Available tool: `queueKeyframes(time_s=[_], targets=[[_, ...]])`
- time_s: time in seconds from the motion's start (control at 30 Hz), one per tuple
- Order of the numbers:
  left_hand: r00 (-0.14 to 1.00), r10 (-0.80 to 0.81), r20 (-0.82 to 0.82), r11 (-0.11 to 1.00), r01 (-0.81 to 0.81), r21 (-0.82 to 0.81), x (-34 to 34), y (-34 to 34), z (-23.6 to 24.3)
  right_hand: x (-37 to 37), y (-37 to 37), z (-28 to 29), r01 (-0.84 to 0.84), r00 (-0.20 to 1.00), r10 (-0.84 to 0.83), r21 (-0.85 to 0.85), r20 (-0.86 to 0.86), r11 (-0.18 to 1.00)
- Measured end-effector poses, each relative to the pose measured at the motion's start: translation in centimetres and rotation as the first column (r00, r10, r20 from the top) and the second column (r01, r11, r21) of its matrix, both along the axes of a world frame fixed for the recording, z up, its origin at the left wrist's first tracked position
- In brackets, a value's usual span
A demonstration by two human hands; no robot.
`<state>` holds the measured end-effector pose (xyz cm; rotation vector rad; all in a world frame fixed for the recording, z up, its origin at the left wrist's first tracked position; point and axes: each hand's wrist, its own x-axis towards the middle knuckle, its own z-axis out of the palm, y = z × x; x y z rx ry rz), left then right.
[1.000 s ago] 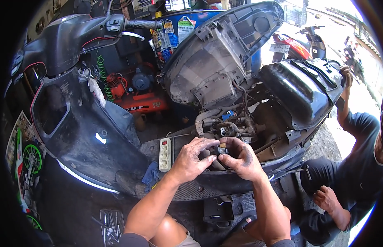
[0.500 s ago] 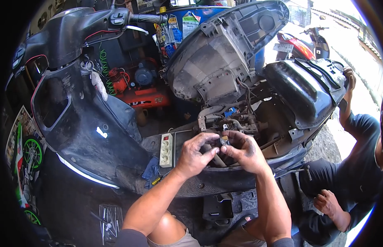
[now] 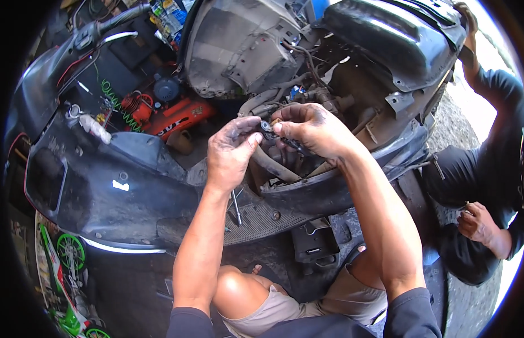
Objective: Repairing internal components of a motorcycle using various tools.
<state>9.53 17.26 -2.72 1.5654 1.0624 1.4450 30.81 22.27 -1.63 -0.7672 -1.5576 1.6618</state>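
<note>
Just above the opened scooter body (image 3: 307, 188), my two hands are close together. My left hand (image 3: 227, 151) is closed, thumb and fingers pinching a small dark round part with a pale metal ring (image 3: 266, 126). Against it, the closed fingertips of my right hand (image 3: 314, 130) pinch a small brownish piece (image 3: 276, 121), too small to name. A short dark length (image 3: 295, 147) hangs below my right fingers; what it joins is hidden. Behind the hands are grimy hoses and engine parts (image 3: 329, 101).
A slim metal tool (image 3: 237, 208) lies on the ribbed footboard (image 3: 256, 222). The raised seat bucket (image 3: 239, 45) leans at the back. A co-worker sits at the right, one hand (image 3: 469, 22) on the black tank (image 3: 386, 39), the other hand (image 3: 479, 222) at the knee. A red compressor (image 3: 186, 115) stands behind.
My view has swung, so the scooter shows higher and turned. My hands have shifted left and up in view, with the round part's ringed face now showing. My left arm now covers the power strip's place.
</note>
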Motion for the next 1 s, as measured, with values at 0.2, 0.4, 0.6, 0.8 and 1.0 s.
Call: queueKeyframes(time_s=[0.2,0.4,0.6,0.8,1.0], targets=[[0.907,0.000,-0.422,0.996,0.040,0.085,0.2,4.7,3.2,-0.9,0.7,0.1,0.284,0.953,-0.294,-0.124,-0.072,0.951],[0.889,-0.070,-0.453,0.981,-0.021,-0.193,1.8,7.7,5.2,-0.5,3.0,-0.5,0.367,0.930,-0.366,-0.024,0.034,0.930],[0.937,-0.162,-0.310,0.932,0.042,-0.360,1.5,11.0,5.0,-1.5,2.4,2.0,0.441,0.850,-0.439,0.063,0.290,0.895],[0.947,-0.171,-0.271,0.930,0.064,-0.363,1.4,11.3,4.0,-1.8,2.6,1.8,0.468,0.768,-0.498,0.178,0.402,0.866],[0.954,-0.171,-0.245,0.917,0.063,-0.395,1.6,11.8,3.5,-3.2,1.8,3.7,0.425,0.700,-0.496,0.257,0.514,0.868]])
